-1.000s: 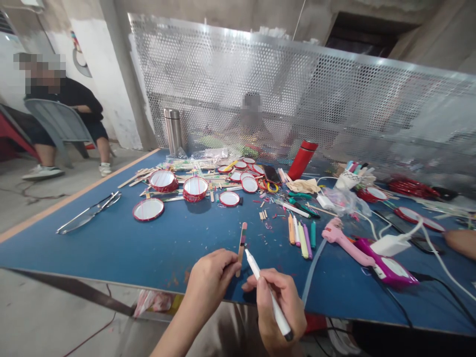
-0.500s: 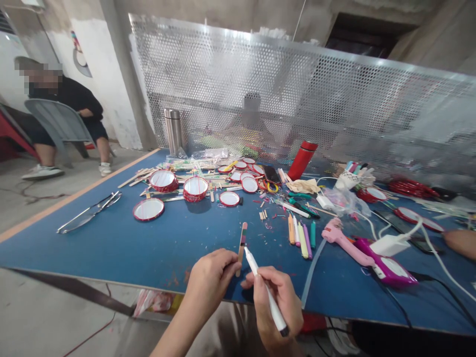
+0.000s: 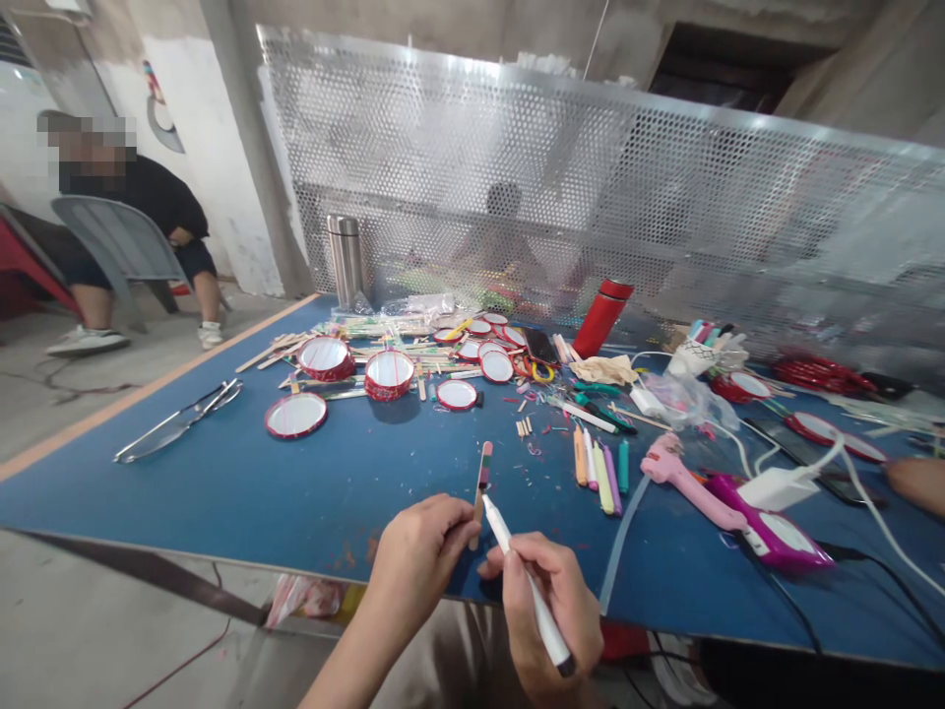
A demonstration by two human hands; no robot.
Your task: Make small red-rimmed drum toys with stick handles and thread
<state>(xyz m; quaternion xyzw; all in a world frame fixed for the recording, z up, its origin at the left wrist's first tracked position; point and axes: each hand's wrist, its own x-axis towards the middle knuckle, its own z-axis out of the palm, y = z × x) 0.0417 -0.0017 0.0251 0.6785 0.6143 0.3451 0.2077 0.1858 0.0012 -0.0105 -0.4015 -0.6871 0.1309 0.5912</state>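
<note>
Pinched upright by its lower end, a wooden craft stick (image 3: 482, 483) with pink, green and dark bands stands in my left hand (image 3: 424, 547). My right hand (image 3: 550, 606) grips a white marker (image 3: 528, 576) with a dark end, its tip touching or very close to the stick just below the dark band. To the right of the stick lie several capped markers (image 3: 603, 475) in orange, white, yellow-green, purple and teal. Beyond my hands on the blue table (image 3: 243, 502) are red-rimmed white discs (image 3: 457, 395) and two red-sided drums (image 3: 389, 374).
A pink glue gun (image 3: 694, 483) and a purple power strip (image 3: 779, 532) with white cables sit on the right. Eyeglasses (image 3: 177, 423) lie at left. A steel flask (image 3: 344, 261) and a red bottle (image 3: 603, 317) stand by the perforated metal panel (image 3: 443, 138). A seated person (image 3: 148, 197) is at far left.
The marker tip has shifted slightly down and left along the stick. My left hand stays in place with the stick. The view has moved very slightly.
</note>
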